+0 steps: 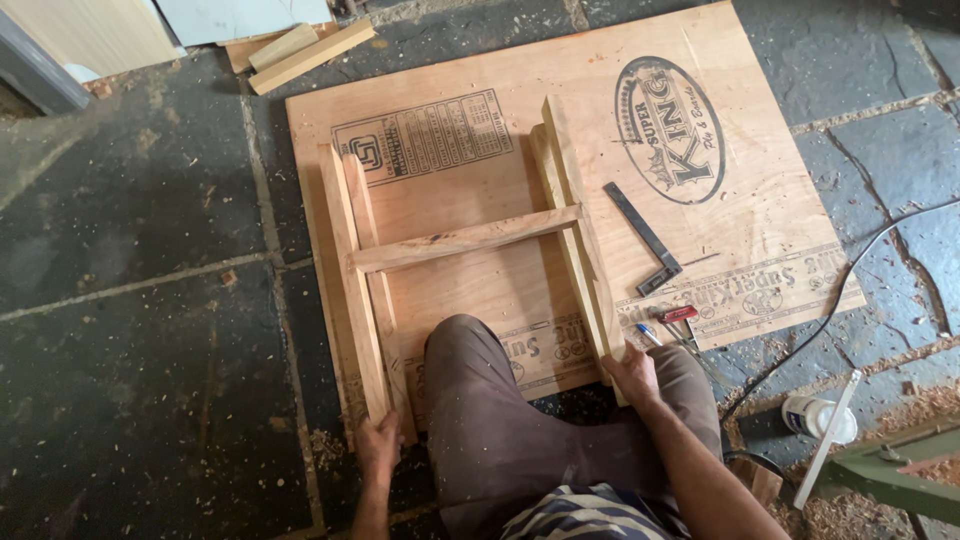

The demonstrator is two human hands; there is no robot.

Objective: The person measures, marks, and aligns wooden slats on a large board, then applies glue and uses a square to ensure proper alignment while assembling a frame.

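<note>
The near end of the left wooden rail [352,290] is gripped by the closed left hand [378,445], and the near end of the right wooden rail [575,230] by the closed right hand [634,375]. Between the rails, beyond both hands, a crosspiece [465,240] is laid across. Everything rests on a plywood sheet [480,140]; a try square [645,238] lies just beyond the right hand.

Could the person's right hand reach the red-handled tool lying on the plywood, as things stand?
Probably yes. The right hand grips the near end of the right wooden rail, and the red-handled tool lies just beyond it on the plywood sheet, with nothing between; the hand must first let go.
</note>
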